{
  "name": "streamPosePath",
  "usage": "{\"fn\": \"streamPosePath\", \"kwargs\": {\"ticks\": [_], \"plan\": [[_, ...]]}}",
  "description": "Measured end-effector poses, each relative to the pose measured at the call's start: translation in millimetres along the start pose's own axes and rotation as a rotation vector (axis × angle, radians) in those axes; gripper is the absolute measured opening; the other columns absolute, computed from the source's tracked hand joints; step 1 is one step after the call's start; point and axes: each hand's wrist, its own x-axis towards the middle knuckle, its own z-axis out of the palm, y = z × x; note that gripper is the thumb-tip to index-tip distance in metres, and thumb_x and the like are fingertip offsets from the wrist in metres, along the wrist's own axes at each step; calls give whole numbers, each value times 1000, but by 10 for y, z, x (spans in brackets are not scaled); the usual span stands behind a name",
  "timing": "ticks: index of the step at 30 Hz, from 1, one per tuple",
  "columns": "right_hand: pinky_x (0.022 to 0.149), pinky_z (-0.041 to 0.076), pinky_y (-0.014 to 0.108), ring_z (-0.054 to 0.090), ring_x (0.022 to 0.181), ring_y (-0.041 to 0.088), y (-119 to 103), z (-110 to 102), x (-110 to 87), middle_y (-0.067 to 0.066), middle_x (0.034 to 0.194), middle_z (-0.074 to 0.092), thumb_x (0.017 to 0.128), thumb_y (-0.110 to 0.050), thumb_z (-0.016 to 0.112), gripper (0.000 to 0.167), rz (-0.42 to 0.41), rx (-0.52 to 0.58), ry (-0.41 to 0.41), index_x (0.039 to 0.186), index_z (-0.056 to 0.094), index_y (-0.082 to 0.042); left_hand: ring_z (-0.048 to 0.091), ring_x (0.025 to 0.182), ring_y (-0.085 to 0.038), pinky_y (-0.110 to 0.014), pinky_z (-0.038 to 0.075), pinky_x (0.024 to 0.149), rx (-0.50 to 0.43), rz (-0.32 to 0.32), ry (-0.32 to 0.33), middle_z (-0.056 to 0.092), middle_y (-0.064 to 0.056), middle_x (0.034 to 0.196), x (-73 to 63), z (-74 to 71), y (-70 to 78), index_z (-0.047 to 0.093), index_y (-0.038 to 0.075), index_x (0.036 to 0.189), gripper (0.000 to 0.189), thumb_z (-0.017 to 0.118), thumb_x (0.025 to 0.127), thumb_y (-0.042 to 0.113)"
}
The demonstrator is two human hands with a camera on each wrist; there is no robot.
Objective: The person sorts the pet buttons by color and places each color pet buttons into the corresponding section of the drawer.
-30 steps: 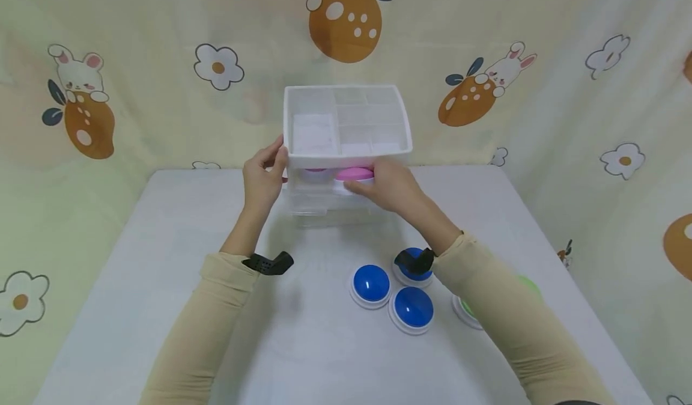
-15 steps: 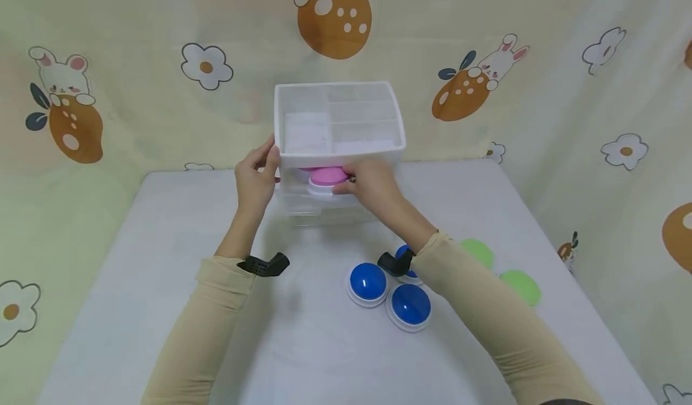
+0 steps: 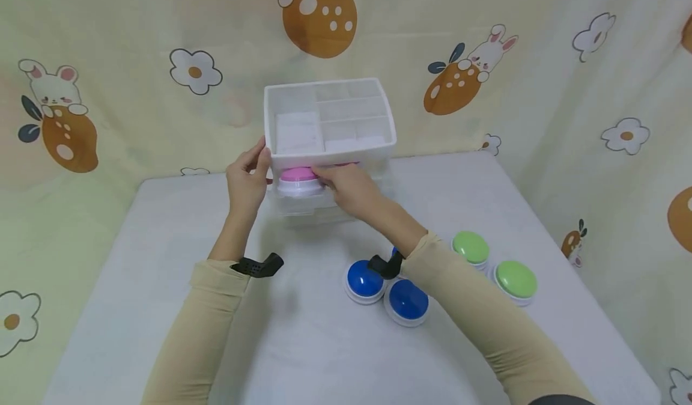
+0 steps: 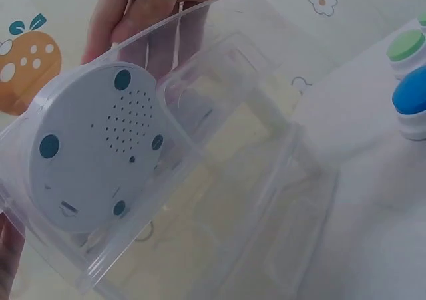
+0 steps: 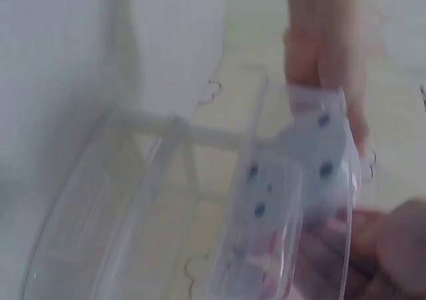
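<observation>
A white box with clear drawers (image 3: 332,152) stands at the back of the table, its divided top tray uncovered. The left hand (image 3: 245,182) grips the box's left edge, thumb in front. A pink-topped push button (image 3: 299,179) sits at the left of the upper clear drawer. Its white underside (image 4: 100,147), with small holes and dark round pads, shows through the plastic in the left wrist view. The right hand (image 3: 351,191) reaches into that drawer and holds the button's right side. More pink shows behind the right fingers, mostly hidden. The right wrist view is blurred.
Blue push buttons (image 3: 364,279) stand on the white table (image 3: 303,345) in front of the box, one partly hidden by the right forearm. Two green push buttons (image 3: 516,279) are farther right. A patterned curtain (image 3: 227,26) hangs behind the table.
The right hand has moved left inside the drawer, and the pink push button has shifted with it to the left side. The left hand keeps its hold. The head view has turned slightly.
</observation>
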Motion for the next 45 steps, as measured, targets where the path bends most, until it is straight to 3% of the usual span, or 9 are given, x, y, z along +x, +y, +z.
{"fn": "streamPosePath", "kwargs": {"ticks": [4,7,16,22,26,33,37,41,45], "plan": [[98,51,33,59,116,22,75,-40,6,7,132,60,97,-25,55,43,35,122,-66,139,49,-15,56,83,-10,-16,54,55,-11,0,15,63,-9,105,4,-8,-5,61,21,128,36,59,93,33],[88,55,33,63,105,23,55,-56,80,9,122,65,91,-39,62,52,68,120,-105,136,54,-13,57,83,-14,-15,53,53,-24,2,29,63,-7,101,7,-18,2,62,21,127,36,60,93,33],[106,44,40,51,118,23,-117,-51,262,9,137,49,81,-53,68,84,186,207,-209,145,31,-13,58,88,-18,-17,55,56,-10,-22,-9,63,-6,104,29,-2,-5,61,26,128,35,59,93,32],[95,49,37,55,106,22,-104,-74,310,8,123,58,82,-53,67,72,202,243,-247,136,45,-11,57,90,-27,-16,54,55,-42,-16,-30,61,4,92,-6,-51,148,59,15,130,36,58,95,24],[81,48,32,54,95,21,-23,-110,313,6,108,60,84,-48,67,57,221,267,-307,124,54,-10,57,85,-22,-16,54,55,-44,-25,-37,59,8,89,-70,-60,298,59,9,129,35,58,95,19],[69,47,24,55,80,18,92,-89,301,12,104,70,93,-14,60,25,222,137,-241,111,69,0,57,83,-14,-16,55,57,-27,-28,-39,63,-10,100,-98,-22,327,60,9,128,35,57,95,20],[63,44,24,54,73,17,108,-55,307,9,101,72,95,-13,56,23,204,49,-193,110,71,-3,57,84,-17,-16,54,56,-17,-23,-44,62,-19,106,-107,-7,312,59,9,129,35,57,95,19],[55,40,22,52,65,17,130,-40,291,9,78,65,99,-23,48,33,236,154,-166,86,68,-1,56,83,-11,-17,55,57,6,-34,-50,63,-17,108,-88,-10,276,59,12,130,36,58,95,22],[69,47,28,56,85,19,92,-39,308,7,92,60,95,-43,52,38,223,346,-193,103,61,-7,56,82,-7,-17,55,58,16,-33,-31,64,-12,106,-11,-21,116,60,21,129,36,59,94,29]]}}
